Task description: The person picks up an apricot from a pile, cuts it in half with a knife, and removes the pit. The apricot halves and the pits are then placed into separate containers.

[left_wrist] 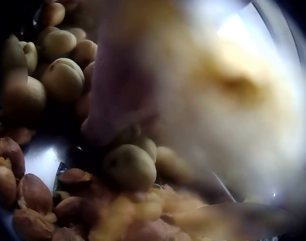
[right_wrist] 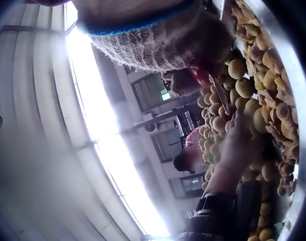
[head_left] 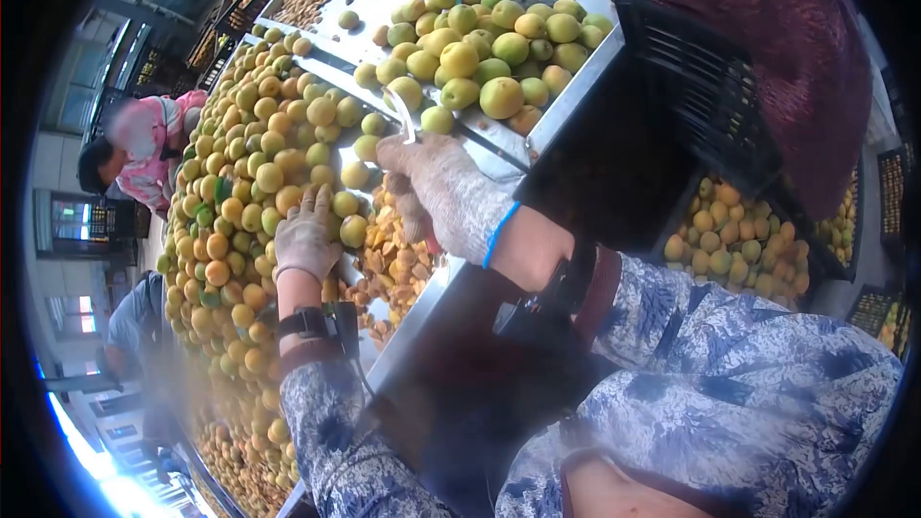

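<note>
My gloved left hand [head_left: 307, 230] lies on a long heap of yellow apricots [head_left: 249, 173], fingers stretched over the fruit and touching an apricot [head_left: 352, 230] at the heap's edge. In the left wrist view the left hand [left_wrist: 123, 85] is a blur above one apricot [left_wrist: 130, 166]. Just right of it, my gloved right hand [head_left: 441, 192] grips a small knife [head_left: 407, 123] with its blade pointing up. The right wrist view shows the right hand [right_wrist: 158, 45], the knife [right_wrist: 219, 93] with a red handle, and the left hand [right_wrist: 240, 145] on the fruit.
Cut apricot pieces and pits [head_left: 393, 269] lie in the metal trough under my hands. A metal tray [head_left: 576, 86] of greenish apricots stands beyond. Black crates [head_left: 691, 86] sit at the right, one holding apricots [head_left: 739, 240]. A person in pink [head_left: 144, 149] works across the heap.
</note>
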Demonstrator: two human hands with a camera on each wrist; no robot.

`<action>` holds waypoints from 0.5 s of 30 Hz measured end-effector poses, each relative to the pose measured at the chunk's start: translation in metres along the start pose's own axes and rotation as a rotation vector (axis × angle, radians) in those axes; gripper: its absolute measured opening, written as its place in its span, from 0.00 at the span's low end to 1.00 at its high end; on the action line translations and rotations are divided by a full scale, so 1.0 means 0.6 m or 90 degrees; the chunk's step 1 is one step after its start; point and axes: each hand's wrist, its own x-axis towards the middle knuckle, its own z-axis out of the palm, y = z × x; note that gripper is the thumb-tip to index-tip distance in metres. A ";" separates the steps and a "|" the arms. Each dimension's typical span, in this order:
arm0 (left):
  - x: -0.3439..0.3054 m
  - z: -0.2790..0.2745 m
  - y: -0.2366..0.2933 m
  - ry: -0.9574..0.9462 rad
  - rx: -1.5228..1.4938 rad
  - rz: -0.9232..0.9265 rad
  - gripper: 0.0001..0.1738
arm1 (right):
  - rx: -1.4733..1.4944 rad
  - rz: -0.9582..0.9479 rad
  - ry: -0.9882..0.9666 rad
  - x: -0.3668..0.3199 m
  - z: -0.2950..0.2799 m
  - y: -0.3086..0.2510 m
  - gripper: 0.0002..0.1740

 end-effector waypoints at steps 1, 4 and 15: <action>0.012 0.004 0.004 0.001 0.002 0.004 0.47 | 0.019 -0.020 -0.007 0.003 -0.003 0.004 0.09; 0.020 0.017 0.009 0.032 -0.011 -0.001 0.43 | 0.010 -0.016 -0.007 0.004 0.001 0.003 0.10; -0.112 0.036 0.062 -0.030 -0.268 -0.045 0.28 | -0.062 0.035 -0.062 -0.022 0.004 0.001 0.08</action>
